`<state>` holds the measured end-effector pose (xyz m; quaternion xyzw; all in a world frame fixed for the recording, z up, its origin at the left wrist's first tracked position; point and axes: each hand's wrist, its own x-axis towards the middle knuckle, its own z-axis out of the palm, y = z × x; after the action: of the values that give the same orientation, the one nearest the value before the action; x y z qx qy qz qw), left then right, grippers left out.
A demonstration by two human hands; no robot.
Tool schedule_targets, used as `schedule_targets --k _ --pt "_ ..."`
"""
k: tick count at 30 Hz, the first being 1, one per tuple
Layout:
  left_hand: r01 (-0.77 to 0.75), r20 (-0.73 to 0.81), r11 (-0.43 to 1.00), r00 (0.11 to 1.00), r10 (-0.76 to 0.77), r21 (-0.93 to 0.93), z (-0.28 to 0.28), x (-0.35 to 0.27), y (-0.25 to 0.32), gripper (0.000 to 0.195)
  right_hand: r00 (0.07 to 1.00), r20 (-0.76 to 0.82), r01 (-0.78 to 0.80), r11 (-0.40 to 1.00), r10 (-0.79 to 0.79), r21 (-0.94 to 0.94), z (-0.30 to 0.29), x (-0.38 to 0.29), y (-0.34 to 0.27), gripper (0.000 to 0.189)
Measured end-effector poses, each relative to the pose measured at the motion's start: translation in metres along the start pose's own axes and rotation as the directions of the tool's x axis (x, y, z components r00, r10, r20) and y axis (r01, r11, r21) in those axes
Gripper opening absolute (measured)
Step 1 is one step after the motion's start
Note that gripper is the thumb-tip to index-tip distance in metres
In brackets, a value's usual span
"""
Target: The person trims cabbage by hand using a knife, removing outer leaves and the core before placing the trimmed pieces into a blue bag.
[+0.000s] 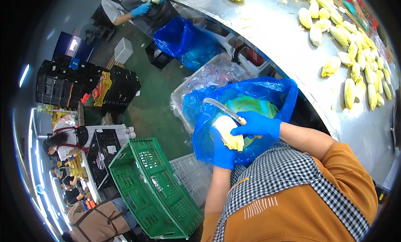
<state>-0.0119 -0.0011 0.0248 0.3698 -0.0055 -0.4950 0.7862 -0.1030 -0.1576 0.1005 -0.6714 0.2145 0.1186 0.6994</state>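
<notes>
A head of napa cabbage (225, 129), pale at the base with yellow leaf tips, rests in my left hand (223, 151), which wears a blue glove. My right hand (258, 124), also in a blue glove, grips a curved-bladed knife (221, 106) by its light handle. The blade points away from me past the cabbage, and my right thumb touches the cabbage's side. Under both hands a blue plastic bag (286, 90) hangs wide, with yellow-green leaves (250, 106) inside it.
Several trimmed cabbages (349, 93) lie on the metal table (269, 29) to my right. Beside the bag sits a crate of plastic film (213, 73). A green crate (150, 185) stands at my left. Across the floor, a co-worker's gloved hands (141, 10) hold a pale vegetable.
</notes>
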Motion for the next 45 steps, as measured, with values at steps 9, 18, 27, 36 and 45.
schedule_targets --k 9,18,27,36,45 --pt "0.185 0.164 0.927 0.955 -0.248 0.327 0.006 -0.018 0.033 0.062 0.987 0.145 -0.043 0.989 0.064 -0.142 -0.012 -0.002 0.017 0.051" --pt "0.304 0.216 0.874 0.889 -0.403 0.380 0.004 -0.029 0.058 0.070 0.896 -0.297 0.048 0.736 -0.331 -0.675 -0.040 0.007 0.030 0.033" --pt "0.071 0.004 0.671 0.994 -0.108 0.738 0.018 -0.021 0.040 0.041 0.824 0.039 0.383 0.505 -0.565 -0.773 -0.009 -0.015 0.020 0.022" --pt "0.118 -0.023 0.726 0.990 -0.139 0.678 0.020 -0.031 0.042 0.040 0.824 0.127 0.395 0.399 -0.552 -0.828 -0.007 -0.005 0.041 0.018" --pt "0.027 -0.103 0.566 0.989 0.103 0.824 0.011 -0.031 0.045 0.037 0.945 -0.216 0.121 0.876 -0.245 -0.467 -0.026 -0.001 0.057 0.032"
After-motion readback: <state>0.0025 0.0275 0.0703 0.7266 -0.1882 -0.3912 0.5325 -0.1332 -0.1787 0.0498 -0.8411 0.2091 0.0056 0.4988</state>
